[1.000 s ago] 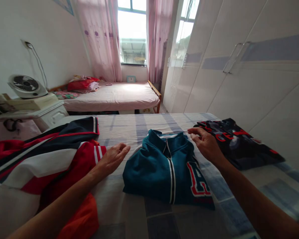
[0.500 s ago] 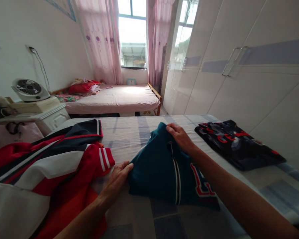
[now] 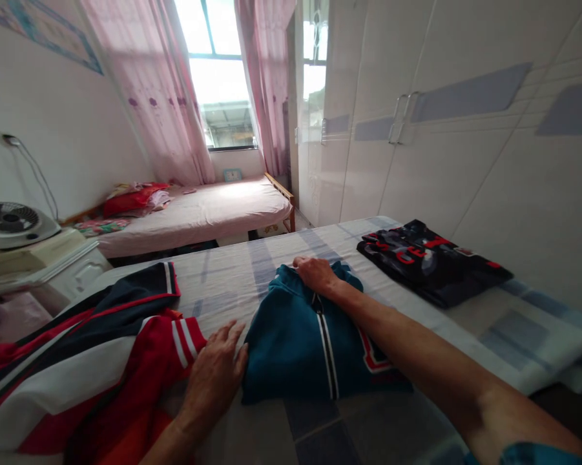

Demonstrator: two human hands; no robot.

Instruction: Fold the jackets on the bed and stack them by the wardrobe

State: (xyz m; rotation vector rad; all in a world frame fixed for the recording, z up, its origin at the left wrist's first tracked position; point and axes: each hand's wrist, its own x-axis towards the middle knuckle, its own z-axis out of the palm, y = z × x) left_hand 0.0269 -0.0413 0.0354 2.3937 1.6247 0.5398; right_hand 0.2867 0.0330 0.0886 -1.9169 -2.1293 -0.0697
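A teal zip-up jacket (image 3: pixel 285 349) lies folded on the bed in front of me, its dark-and-white zipper running down the middle and a red-edged letter partly covered by my right forearm. My right hand (image 3: pixel 314 274) is closed on the collar at the jacket's far end. At its left edge rests my left hand (image 3: pixel 218 361), fingers extended and a little apart, the thumb by the fabric. Just left of that hand is a red, white and navy jacket (image 3: pixel 101 361) with a striped cuff, spread loosely.
A folded black garment (image 3: pixel 431 261) with red lettering lies on the right of the checked bedsheet (image 3: pixel 223 284). White wardrobes (image 3: pixel 465 168) line the right side. Beyond stand a second bed (image 3: pixel 213 213) and, at left, a cabinet (image 3: pixel 77 271) carrying a fan (image 3: pixel 10 219).
My left hand has loosened from the jacket's left edge and spread its fingers. My right hand has shifted along the collar, which now lies flatter. The view has turned to the right.
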